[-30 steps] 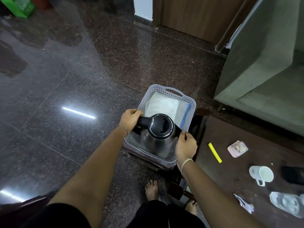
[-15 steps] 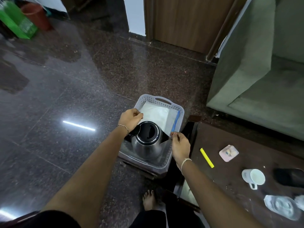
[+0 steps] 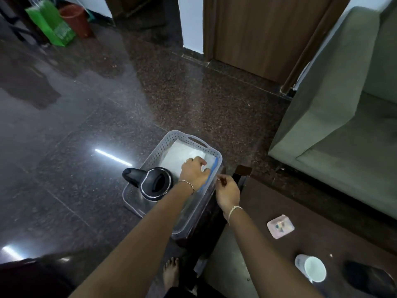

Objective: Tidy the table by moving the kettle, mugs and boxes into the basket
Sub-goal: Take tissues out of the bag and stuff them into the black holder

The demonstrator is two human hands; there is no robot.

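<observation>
The steel kettle [image 3: 156, 183] with its black lid stands in the near left part of the grey perforated basket [image 3: 171, 135], and its black handle juts over the left rim. My left hand [image 3: 194, 172] lies with spread fingers on a white bag with a blue strip [image 3: 178, 153] in the basket's far half. My right hand [image 3: 228, 191] hovers at the basket's right rim with curled fingers and nothing in them. On the dark table [image 3: 268, 265] stand a white mug [image 3: 312, 268] and a small pale box [image 3: 280, 226].
A black object [image 3: 369, 280] lies at the table's right edge. A green sofa [image 3: 343, 125] stands behind the table. On the polished floor at the far left are a green bag [image 3: 51, 26] and a red bin [image 3: 76, 20]. My bare foot [image 3: 170, 274] is below the basket.
Both hands have let go of the kettle, which now sits in the basket. My left hand has moved right onto the white bag. The camera has tilted up.
</observation>
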